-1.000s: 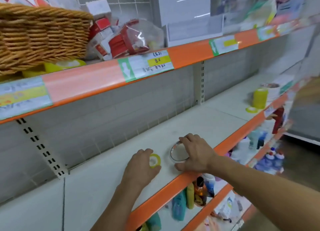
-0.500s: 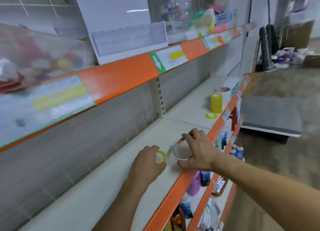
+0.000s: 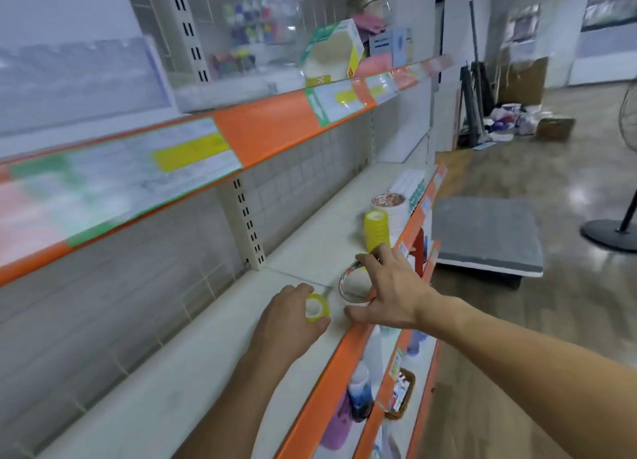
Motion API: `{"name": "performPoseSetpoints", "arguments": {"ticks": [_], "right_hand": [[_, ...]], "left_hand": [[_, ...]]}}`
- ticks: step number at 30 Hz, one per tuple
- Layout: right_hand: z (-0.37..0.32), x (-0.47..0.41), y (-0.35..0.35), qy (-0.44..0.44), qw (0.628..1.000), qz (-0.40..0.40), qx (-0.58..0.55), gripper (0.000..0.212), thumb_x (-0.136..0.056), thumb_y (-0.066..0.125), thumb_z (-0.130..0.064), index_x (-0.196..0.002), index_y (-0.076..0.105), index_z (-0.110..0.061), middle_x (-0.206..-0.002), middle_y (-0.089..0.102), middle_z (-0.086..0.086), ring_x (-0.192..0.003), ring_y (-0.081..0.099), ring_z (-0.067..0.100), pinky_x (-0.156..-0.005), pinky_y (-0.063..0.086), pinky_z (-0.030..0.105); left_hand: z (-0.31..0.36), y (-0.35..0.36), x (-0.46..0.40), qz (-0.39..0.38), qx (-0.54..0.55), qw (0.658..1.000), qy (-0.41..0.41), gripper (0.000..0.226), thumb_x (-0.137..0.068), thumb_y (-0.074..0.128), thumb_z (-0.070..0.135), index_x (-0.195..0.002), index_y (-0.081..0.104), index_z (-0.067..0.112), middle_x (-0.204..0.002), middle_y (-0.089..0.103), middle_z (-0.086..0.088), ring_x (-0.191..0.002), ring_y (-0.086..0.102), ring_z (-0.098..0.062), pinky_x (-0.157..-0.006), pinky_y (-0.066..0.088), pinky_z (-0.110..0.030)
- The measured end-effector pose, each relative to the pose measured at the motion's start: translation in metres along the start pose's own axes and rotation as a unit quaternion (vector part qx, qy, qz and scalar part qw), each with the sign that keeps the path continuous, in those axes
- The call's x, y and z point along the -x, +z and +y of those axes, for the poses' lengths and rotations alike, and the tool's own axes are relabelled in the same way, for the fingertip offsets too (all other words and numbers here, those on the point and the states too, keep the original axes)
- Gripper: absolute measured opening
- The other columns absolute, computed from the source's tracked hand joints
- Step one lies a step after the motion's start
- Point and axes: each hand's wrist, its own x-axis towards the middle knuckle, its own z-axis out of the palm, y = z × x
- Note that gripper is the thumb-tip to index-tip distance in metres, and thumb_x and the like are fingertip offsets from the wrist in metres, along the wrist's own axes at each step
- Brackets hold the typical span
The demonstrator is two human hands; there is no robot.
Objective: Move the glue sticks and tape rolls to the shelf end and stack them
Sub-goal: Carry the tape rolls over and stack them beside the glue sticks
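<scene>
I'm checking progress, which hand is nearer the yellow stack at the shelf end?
Right. The right hand, holding a large tape roll, has fingertips just short of the yellow stack. The left hand, gripping a small yellow roll, is farther back.

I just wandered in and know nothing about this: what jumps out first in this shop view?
Two bare hands reach over a pale shelf with an orange edge. The left hand holds a small yellow tape roll; the right hand has its grip on a wider clear roll. Farther along stands a stack of yellow rolls.

small roll left of large roll (both on shelf)
</scene>
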Motion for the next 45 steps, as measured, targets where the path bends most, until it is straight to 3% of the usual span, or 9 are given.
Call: {"name": "performPoseSetpoints", "arguments": {"ticks": [3,7,12,18,39,45], "right_hand": [[0.035,-0.030,-0.009,-0.030,0.999,0.016,0.000,0.089,-0.068,0.074,-0.063,-0.137,0.047,-0.014,-0.119,0.040,0.006,-0.106,0.035,0.023,-0.099,0.034,0.034],[0.086,-0.065,-0.026,-0.051,0.999,-0.002,-0.001,0.098,-0.065,0.070,-0.067,-0.143,0.042,-0.015,-0.122,0.039,0.007,-0.111,0.038,0.028,-0.102,0.038,0.038],[0.141,-0.099,-0.052,-0.068,0.998,-0.010,-0.010,0.113,-0.052,0.045,-0.079,-0.146,0.040,-0.016,-0.126,0.038,0.006,-0.120,0.034,0.028,-0.106,0.034,0.036],[0.184,-0.126,-0.067,-0.082,0.995,0.006,-0.049,0.099,-0.072,0.073,-0.062,-0.150,0.036,-0.014,-0.127,0.037,0.003,-0.121,0.034,0.025,-0.107,0.033,0.034],[0.224,-0.202,-0.058,-0.092,0.992,-0.009,-0.087,0.095,-0.073,0.075,-0.059,-0.149,0.036,-0.016,-0.132,0.040,0.005,-0.126,0.034,0.026,-0.106,0.034,0.034],[0.230,-0.221,-0.060,-0.116,0.989,-0.030,-0.087,0.096,-0.073,0.073,-0.062,-0.149,0.034,-0.016,-0.133,0.038,0.005,-0.127,0.033,0.025,-0.107,0.033,0.035]], "left_hand": [[0.020,0.012,-0.029,0.015,0.002,1.000,-0.015,0.057,-0.081,0.070,0.047,-0.130,0.054,0.023,-0.122,0.057,-0.001,-0.114,0.054,-0.019,-0.090,0.042,-0.028],[0.053,0.030,-0.064,0.019,0.011,0.998,-0.053,0.059,-0.081,0.070,0.047,-0.132,0.054,0.023,-0.122,0.057,-0.002,-0.116,0.054,-0.019,-0.090,0.041,-0.027],[0.091,0.049,-0.100,0.022,0.023,0.995,-0.093,0.063,-0.083,0.070,0.045,-0.138,0.050,0.023,-0.129,0.055,-0.002,-0.122,0.052,-0.018,-0.096,0.040,-0.026],[0.108,0.067,-0.125,0.012,0.013,0.991,-0.132,0.065,-0.083,0.069,0.045,-0.139,0.048,0.022,-0.130,0.055,-0.003,-0.122,0.052,-0.019,-0.098,0.042,-0.027],[0.110,0.096,-0.173,-0.005,0.011,0.986,-0.163,0.067,-0.081,0.068,0.050,-0.138,0.047,0.023,-0.125,0.055,0.002,-0.117,0.054,-0.017,-0.097,0.044,-0.028],[0.121,0.100,-0.176,0.014,-0.006,0.979,-0.202,0.059,-0.081,0.068,0.038,-0.134,0.050,0.020,-0.120,0.057,-0.002,-0.112,0.057,-0.020,-0.092,0.045,-0.027]]}}
